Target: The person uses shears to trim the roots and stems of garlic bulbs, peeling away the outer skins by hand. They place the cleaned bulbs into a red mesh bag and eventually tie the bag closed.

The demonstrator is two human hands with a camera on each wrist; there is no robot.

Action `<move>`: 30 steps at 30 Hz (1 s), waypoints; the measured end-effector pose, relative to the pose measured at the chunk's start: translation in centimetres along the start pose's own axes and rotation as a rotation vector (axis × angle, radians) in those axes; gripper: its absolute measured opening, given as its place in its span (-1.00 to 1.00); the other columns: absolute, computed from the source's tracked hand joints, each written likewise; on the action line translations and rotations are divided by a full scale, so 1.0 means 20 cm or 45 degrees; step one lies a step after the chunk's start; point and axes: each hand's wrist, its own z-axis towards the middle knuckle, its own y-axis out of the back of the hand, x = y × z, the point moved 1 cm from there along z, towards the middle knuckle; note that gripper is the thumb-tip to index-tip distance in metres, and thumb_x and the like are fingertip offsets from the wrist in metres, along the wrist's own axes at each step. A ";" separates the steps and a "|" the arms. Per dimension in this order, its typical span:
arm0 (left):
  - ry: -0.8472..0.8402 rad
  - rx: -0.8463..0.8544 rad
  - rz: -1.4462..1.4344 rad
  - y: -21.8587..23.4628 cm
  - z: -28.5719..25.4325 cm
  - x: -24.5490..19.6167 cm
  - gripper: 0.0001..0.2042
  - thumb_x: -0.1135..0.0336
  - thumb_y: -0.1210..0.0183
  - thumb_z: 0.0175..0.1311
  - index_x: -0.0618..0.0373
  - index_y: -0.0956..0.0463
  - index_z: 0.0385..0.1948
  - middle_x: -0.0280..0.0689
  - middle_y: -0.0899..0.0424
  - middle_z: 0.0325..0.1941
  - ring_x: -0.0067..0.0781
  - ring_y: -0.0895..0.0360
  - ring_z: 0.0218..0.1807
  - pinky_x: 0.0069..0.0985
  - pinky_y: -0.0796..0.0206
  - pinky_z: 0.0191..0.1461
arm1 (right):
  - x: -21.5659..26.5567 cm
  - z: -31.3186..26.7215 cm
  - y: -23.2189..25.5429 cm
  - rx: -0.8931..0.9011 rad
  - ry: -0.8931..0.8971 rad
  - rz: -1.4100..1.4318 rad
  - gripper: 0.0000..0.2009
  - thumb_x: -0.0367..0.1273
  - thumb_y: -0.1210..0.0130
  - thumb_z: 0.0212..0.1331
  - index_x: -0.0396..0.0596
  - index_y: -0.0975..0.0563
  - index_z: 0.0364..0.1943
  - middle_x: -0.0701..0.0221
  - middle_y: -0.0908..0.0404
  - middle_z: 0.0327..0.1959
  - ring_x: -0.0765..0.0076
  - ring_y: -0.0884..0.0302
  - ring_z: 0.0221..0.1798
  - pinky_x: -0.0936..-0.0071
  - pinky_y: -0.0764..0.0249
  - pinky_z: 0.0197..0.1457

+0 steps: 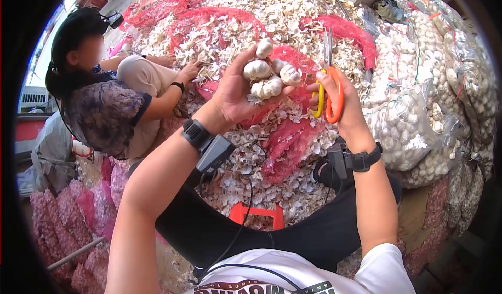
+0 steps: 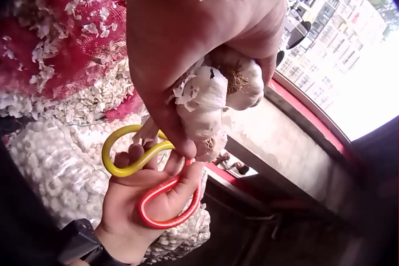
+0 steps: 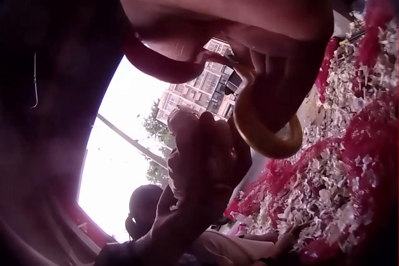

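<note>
In the head view several white garlic bulbs [image 1: 266, 86] lie in my left hand [image 1: 232, 93], palm up, with the fingers curved around them. My right hand [image 1: 348, 108] grips scissors with one orange handle [image 1: 334, 96] and one yellow handle, blades pointing away from me. The left wrist view has the bulbs [image 2: 202, 94] under my left hand [image 2: 199, 29], and the yellow handle [image 2: 118, 169] and red-orange loop by my right palm [image 2: 128, 207]. In the right wrist view the yellow handle [image 3: 255, 135] hangs by my right hand's fingers; my left hand [image 3: 196, 178] is beyond.
Garlic skins [image 1: 230, 38] and red mesh [image 1: 285, 147] cover the ground ahead. Clear bags of garlic [image 1: 402, 127] stand at the right. Another person [image 1: 104, 106] sits at the left, near pink mesh sacks [image 1: 63, 215]. A red stool [image 1: 256, 210] is between my legs.
</note>
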 end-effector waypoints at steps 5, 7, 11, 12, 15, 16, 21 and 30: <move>0.006 -0.122 0.041 0.06 0.00 0.01 -0.58 -0.05 -0.13 0.32 0.09 -0.45 -0.01 -0.13 -0.54 0.02 0.08 -0.50 0.16 -0.01 -0.49 0.17 | -0.03 -0.02 0.01 -0.046 -0.002 -0.110 -0.57 -0.20 -0.20 0.26 -0.18 -0.46 0.09 0.51 -0.53 -0.57 0.68 -0.42 -0.66 0.73 -0.30 -0.58; -0.015 -0.215 0.035 0.06 -0.01 0.02 -0.61 -0.02 -0.14 0.33 0.09 -0.47 -0.04 -0.17 -0.56 -0.03 0.06 -0.53 0.13 -0.03 -0.51 0.16 | -0.03 -0.03 0.01 -0.068 0.074 -0.457 -0.56 -0.17 -0.22 0.24 -0.22 -0.50 0.06 0.46 -0.54 -0.57 0.66 -0.45 -0.64 0.67 -0.30 -0.56; -0.003 -0.186 0.027 0.06 -0.01 0.04 -0.62 -0.01 -0.13 0.34 0.10 -0.47 -0.04 -0.17 -0.56 -0.03 0.05 -0.53 0.12 -0.03 -0.50 0.17 | -0.17 0.01 0.05 -0.099 0.159 -0.833 -0.59 -0.17 -0.22 0.20 -0.12 -0.54 0.03 0.20 -0.68 -0.46 0.25 -0.68 -0.41 0.39 -0.49 -0.32; -0.006 -0.195 0.025 0.05 -0.02 0.04 -0.63 0.00 -0.13 0.34 0.10 -0.47 -0.04 -0.17 -0.56 -0.03 0.05 -0.53 0.12 -0.03 -0.50 0.17 | -0.15 -0.02 0.03 -0.108 0.090 -0.991 -0.60 -0.14 -0.20 0.18 -0.06 -0.55 0.02 0.08 -0.68 -0.36 0.02 -0.69 -0.26 0.25 -0.53 -0.20; 0.000 -0.152 0.050 0.05 -0.01 0.04 -0.63 0.01 -0.13 0.34 0.11 -0.47 -0.05 -0.16 -0.56 -0.01 0.06 -0.53 0.12 -0.02 -0.49 0.17 | -0.21 -0.02 0.01 -0.162 0.159 -1.321 -0.58 -0.10 -0.18 0.18 -0.07 -0.54 0.00 0.04 -0.67 -0.34 -0.08 -0.66 -0.22 0.13 -0.54 -0.17; 0.003 -0.150 0.052 0.05 0.00 0.04 -0.63 0.01 -0.13 0.34 0.11 -0.47 -0.05 -0.16 -0.56 -0.01 0.06 -0.53 0.12 -0.02 -0.49 0.17 | -0.22 -0.02 0.00 -0.197 0.141 -1.382 -0.57 -0.06 -0.16 0.17 -0.04 -0.54 -0.01 0.01 -0.66 -0.32 -0.13 -0.64 -0.19 0.03 -0.53 -0.14; 0.024 -0.261 0.150 0.06 0.01 0.08 -0.64 0.02 -0.13 0.34 0.12 -0.48 -0.06 -0.16 -0.60 -0.07 0.00 -0.57 0.06 0.00 -0.48 0.17 | -0.18 0.00 0.02 -0.058 0.070 -1.252 -0.50 -0.04 -0.10 0.24 -0.09 -0.46 0.13 0.04 -0.67 -0.28 -0.02 -0.66 -0.15 0.15 -0.54 -0.06; 0.365 -0.377 0.461 0.02 0.02 0.18 -0.66 -0.06 -0.04 0.38 0.04 -0.51 -0.18 -0.33 -0.67 -0.29 -0.32 -0.67 -0.33 -0.32 -0.62 -0.23 | -0.24 0.04 -0.14 0.210 -0.041 -0.009 -0.42 0.08 0.12 0.40 -0.17 -0.48 0.12 0.35 -0.60 -0.07 0.50 -0.51 -0.03 0.49 -0.42 0.08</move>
